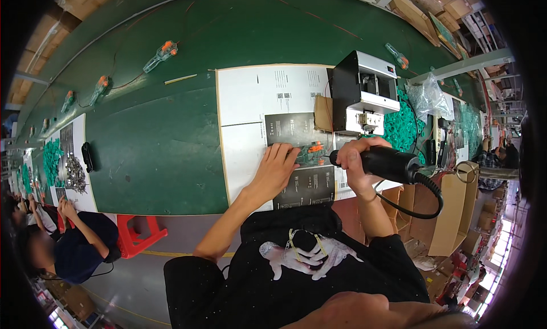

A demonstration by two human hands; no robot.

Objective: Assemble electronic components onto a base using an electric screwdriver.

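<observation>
In front of me, a small translucent teal and orange plastic assembly (313, 151) lies on a black printed sheet (293, 126). My left hand (276, 168) rests on the sheet, its fingers closed at the left end of the assembly. A corded black electric screwdriver (393, 163) is gripped in my right hand (355, 158). It lies nearly level, and its tip points left at the assembly's right end. Whether the tip touches the assembly, I cannot tell.
A black and silver screw feeder (346, 95) stands behind my right hand, beside a heap of green plastic parts (401, 124). Similar assemblies (162, 55) lie along the green table (159, 124). Another person (80, 238) works at the left; an open cardboard box (453, 215) stands at the right.
</observation>
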